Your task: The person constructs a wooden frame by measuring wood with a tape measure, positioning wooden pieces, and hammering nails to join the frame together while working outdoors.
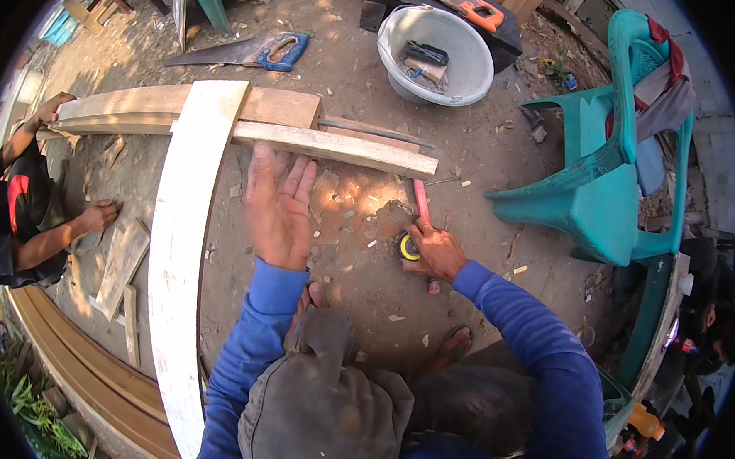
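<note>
My left hand [282, 202] is palm up, fingers stretched out, just under a narrow wooden batten [339, 146]; the thumb tip reaches its edge. Between thumb and fingers, my right hand [438, 254] has a black and yellow tape measure [409, 247] low over the dirt. A red handle [420, 201] runs beside and partly beneath that hand; what tool it belongs to is unclear. Thicker timber [278, 107] lies along the batten's far side, with a thin metal rod [372, 132] at its right end. Across the timber rests a wide pale board [185, 245].
At left, another person's hand [51, 106] touches the timber's end. A blue-handled saw [281, 52] lies beyond; a whitish basin [394, 44] holds small items near an orange-handled saw [483, 14]. A green plastic chair [568, 211] stands right. Brown planks [94, 365] lie lower left.
</note>
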The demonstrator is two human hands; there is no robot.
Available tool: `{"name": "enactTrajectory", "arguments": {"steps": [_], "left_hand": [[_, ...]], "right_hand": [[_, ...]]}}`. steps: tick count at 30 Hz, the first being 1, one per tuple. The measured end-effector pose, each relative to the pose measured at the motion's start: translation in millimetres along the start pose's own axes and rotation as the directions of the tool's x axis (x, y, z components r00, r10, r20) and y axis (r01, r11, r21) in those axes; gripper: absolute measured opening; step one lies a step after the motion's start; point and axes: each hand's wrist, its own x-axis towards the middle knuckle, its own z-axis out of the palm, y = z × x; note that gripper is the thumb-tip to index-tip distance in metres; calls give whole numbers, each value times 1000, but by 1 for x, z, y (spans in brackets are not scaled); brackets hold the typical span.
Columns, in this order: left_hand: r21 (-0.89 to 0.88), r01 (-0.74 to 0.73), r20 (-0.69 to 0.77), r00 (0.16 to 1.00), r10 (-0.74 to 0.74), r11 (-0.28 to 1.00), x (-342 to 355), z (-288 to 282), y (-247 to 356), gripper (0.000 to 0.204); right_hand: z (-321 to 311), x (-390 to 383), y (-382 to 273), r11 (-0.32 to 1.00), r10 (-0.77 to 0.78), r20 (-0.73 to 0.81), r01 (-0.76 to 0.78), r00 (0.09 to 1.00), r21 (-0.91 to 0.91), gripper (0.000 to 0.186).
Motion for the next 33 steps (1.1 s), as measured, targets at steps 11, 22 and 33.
{"name": "enactTrajectory", "arguments": {"steps": [11,22,33], "left_hand": [[547,788,352,91,-932,284,-60,-38,-68,57],[855,404,270,189,-944,326,-39,-46,-56,55],[982,52,134,476,-869,180,-41,-24,-21,44]], "right_hand": [[-91,-52,-57,536,-39,247,-188,968,823,54],[-104,-55,-89,876,-423,-308,472,852,100,94],[-87,-71,-74,-246,336,428,-360,839,900,67]]}}
